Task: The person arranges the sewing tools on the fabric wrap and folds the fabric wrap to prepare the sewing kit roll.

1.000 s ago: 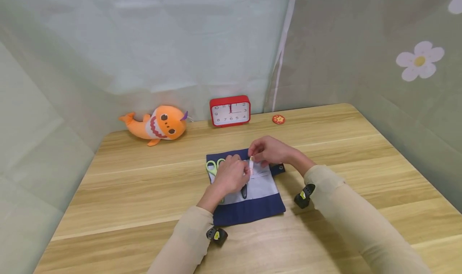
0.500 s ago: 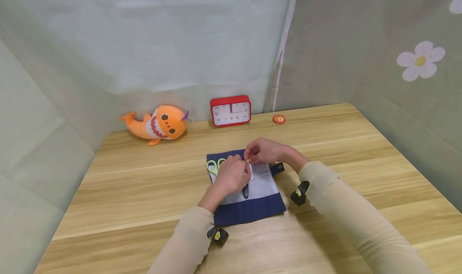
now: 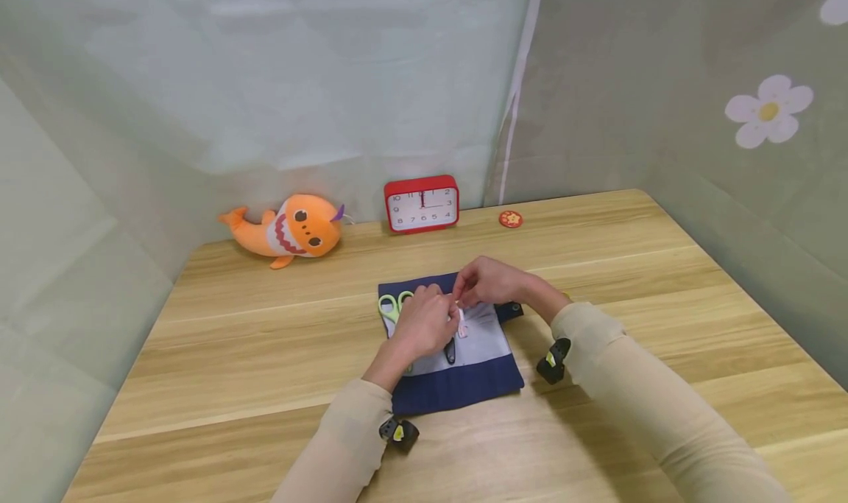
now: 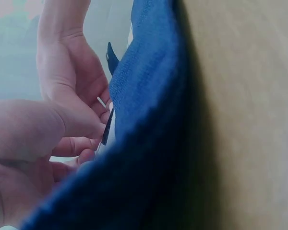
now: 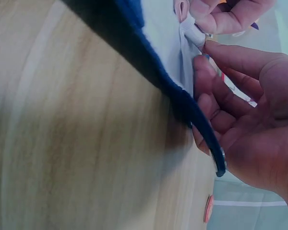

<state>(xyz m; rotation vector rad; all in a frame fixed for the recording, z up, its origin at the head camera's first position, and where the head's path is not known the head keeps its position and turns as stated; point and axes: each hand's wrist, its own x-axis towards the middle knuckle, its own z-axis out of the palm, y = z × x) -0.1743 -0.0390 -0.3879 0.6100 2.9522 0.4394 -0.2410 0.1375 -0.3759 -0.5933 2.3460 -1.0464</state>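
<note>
A navy cloth tool roll (image 3: 457,392) with a pale grey lining lies unfolded on the table. Over its middle, my left hand (image 3: 427,322) pinches the lining's cloth, thumb against fingers. Close beside it my right hand (image 3: 493,280) holds the upper end of a small white strip (image 3: 462,328) with a pinkish lower end. In the right wrist view the white strip (image 5: 194,36) sits against the lining, its pinkish end (image 5: 181,9) looped. Green-handled scissors (image 3: 389,308) lie at the roll's left, partly behind my left hand. A black handle (image 3: 450,351) shows below my left fingers.
Behind the roll stand a red clock (image 3: 422,205) and an orange plush shark (image 3: 288,227). A round red badge (image 3: 511,219) lies at the back right. The roll's snap strap (image 3: 509,311) sticks out under my right wrist. Cloth walls close off the table's back and sides.
My right hand has shifted slightly down and left, close against the left hand. The white strip's pinkish end has moved toward me over the lining. My left hand stays nearly in place.
</note>
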